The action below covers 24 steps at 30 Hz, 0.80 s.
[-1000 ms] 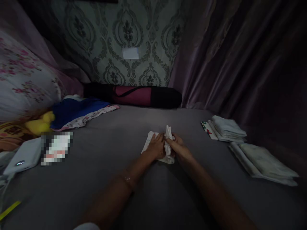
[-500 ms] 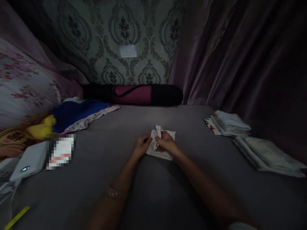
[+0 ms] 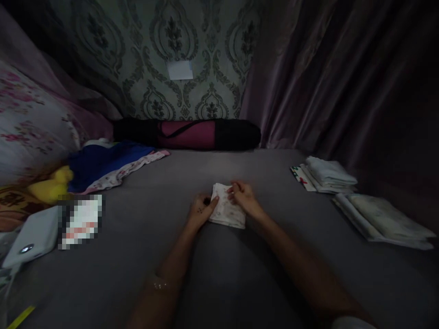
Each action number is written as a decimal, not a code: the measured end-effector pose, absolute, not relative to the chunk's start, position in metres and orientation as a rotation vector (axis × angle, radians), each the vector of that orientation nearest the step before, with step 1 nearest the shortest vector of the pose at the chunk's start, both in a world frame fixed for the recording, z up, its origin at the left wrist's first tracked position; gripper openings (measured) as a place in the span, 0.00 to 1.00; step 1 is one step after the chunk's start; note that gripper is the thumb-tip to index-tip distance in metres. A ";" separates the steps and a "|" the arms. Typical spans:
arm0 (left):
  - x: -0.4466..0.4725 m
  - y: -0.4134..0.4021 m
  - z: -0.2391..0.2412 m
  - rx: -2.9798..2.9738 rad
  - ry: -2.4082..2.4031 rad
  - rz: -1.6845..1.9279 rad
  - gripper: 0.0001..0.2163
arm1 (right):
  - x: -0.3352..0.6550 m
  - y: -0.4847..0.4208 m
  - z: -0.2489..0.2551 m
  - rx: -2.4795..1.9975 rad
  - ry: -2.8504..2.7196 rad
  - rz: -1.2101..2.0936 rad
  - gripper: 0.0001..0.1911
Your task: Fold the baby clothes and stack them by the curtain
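Note:
A small white cloth (image 3: 226, 212) with a faint print lies folded into a flat square on the grey bed sheet. At its left edge, my left hand (image 3: 200, 211) pinches the cloth, thumb on top and the other fingers mostly hidden beneath or behind it. My right hand (image 3: 245, 197) is over the upper right part, its fingers slightly bent and apart, their tips touching or just above the cloth. Nothing shows in that hand's grip.
To the right are a stack of folded cloths (image 3: 331, 173) and a larger folded cloth (image 3: 391, 219). A white power bank (image 3: 34, 235) with a cable, yellow plush toy (image 3: 51, 185) and blue garment (image 3: 106, 162) are left. A black and maroon bag (image 3: 187, 135) lies along the wall.
The raised, bunched part of the cloth has been folded down flat. My right hand has let go of it and its fingers have loosened. My left hand has come onto the left edge.

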State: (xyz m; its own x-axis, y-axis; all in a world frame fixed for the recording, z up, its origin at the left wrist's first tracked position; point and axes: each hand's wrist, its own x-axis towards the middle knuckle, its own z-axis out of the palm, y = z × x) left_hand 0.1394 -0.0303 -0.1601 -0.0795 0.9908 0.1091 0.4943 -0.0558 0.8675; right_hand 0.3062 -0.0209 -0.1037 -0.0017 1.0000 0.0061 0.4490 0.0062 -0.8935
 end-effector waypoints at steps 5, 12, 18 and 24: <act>0.142 -0.026 -0.180 1.654 1.652 1.149 0.22 | 0.320 -0.024 -0.118 -1.475 -1.957 0.250 0.26; 0.136 -0.030 -0.181 1.901 1.585 1.121 0.18 | 0.304 -0.034 -0.153 -1.648 -2.296 0.088 0.30; 0.130 -0.029 -0.184 1.968 1.598 1.073 0.18 | 0.306 -0.032 -0.155 -1.671 -2.322 0.094 0.31; 0.130 -0.029 -0.183 1.921 1.582 1.072 0.16 | 0.306 -0.031 -0.156 -1.700 -2.345 0.121 0.32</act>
State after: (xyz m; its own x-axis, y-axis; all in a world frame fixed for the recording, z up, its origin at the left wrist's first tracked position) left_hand 0.1305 -0.0290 -0.1828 0.0510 0.9556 0.2903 0.6241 -0.2574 0.7377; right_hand 0.3059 -0.0312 -0.1560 -0.2932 0.9449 0.1457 0.9248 0.3190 -0.2074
